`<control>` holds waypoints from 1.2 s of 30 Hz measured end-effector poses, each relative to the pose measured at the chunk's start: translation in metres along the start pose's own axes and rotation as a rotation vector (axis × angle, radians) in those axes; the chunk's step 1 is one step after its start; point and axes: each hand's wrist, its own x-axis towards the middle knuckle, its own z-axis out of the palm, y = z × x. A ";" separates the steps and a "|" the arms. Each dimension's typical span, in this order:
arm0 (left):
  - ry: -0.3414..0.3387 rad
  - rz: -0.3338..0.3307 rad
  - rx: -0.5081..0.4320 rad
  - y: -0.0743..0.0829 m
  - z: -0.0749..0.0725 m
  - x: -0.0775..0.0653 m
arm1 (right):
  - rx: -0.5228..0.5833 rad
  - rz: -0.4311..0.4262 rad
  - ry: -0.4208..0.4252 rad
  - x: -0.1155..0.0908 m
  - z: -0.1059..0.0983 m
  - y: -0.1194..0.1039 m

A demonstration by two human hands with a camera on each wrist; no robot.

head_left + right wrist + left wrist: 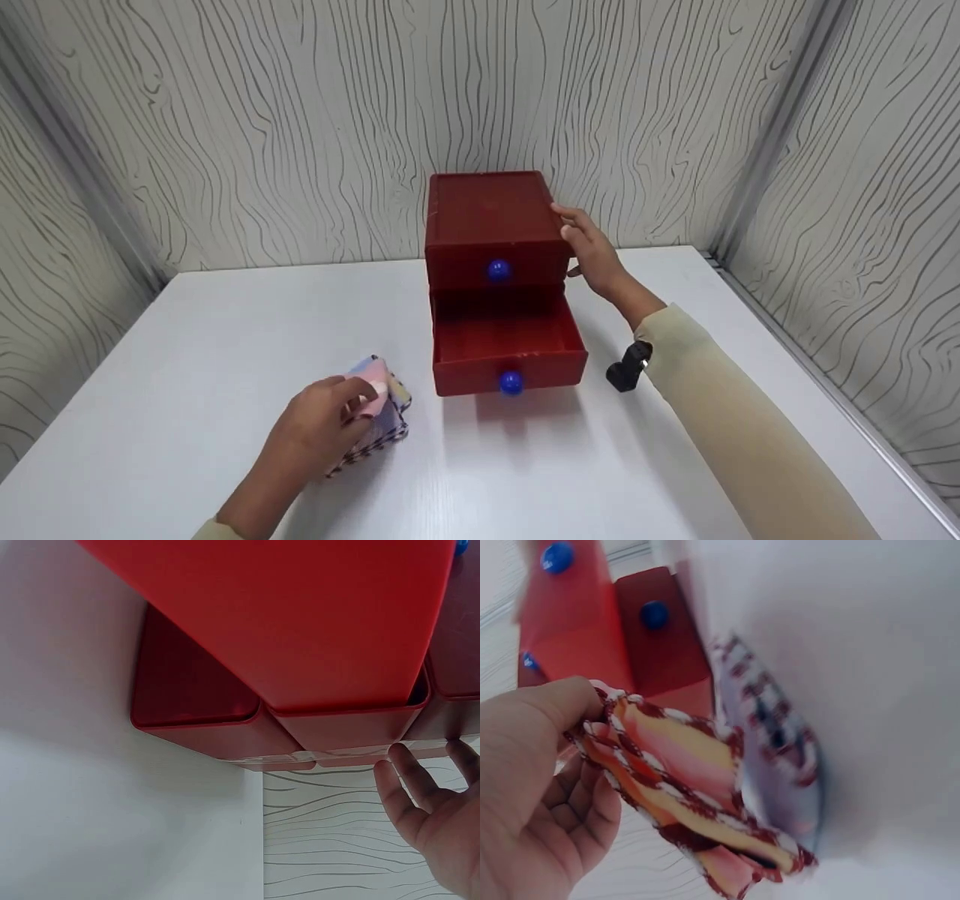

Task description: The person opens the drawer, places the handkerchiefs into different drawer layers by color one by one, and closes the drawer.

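Observation:
My left hand (319, 424) pinches a folded handkerchief (679, 746), pink and yellow with a braided dark-red and white edge, between thumb and fingers. Under it, a second folded handkerchief (769, 727), bluish with a checked border, lies close by at the table. To the right of them stands a red drawer cabinet (487, 206) with blue ball knobs. A lower drawer (469, 377) is pulled out, its visible inside bare, while the drawer above is closed. Against the cabinet's right side, my right hand (596, 251) rests its fingertips, fingers spread and fairly straight in the right wrist view (442, 829).
The cabinet stands on a white table (247, 322), near the wood-grain back wall (300, 135). The pulled-out drawer juts forward over the table. A black wrist camera (630, 366) sticks out from the right sleeve (720, 405). Side walls flank the table.

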 end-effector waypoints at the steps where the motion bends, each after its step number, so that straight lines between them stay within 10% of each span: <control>1: 0.013 -0.002 -0.007 0.000 -0.003 0.000 | -0.002 -0.004 0.001 0.000 0.000 0.001; 11: 0.168 0.084 -0.068 0.001 -0.027 -0.002 | -0.016 -0.034 0.018 0.002 0.000 0.009; 21: 0.433 0.306 -0.087 0.011 -0.038 0.008 | -0.003 -0.010 0.021 0.002 -0.001 0.008; 29: 0.580 0.444 -0.086 0.040 -0.051 0.028 | 0.014 -0.005 0.019 0.001 -0.002 0.007; 36: 0.567 0.552 -0.094 0.077 -0.060 0.041 | -0.014 -0.034 0.011 0.002 0.000 0.010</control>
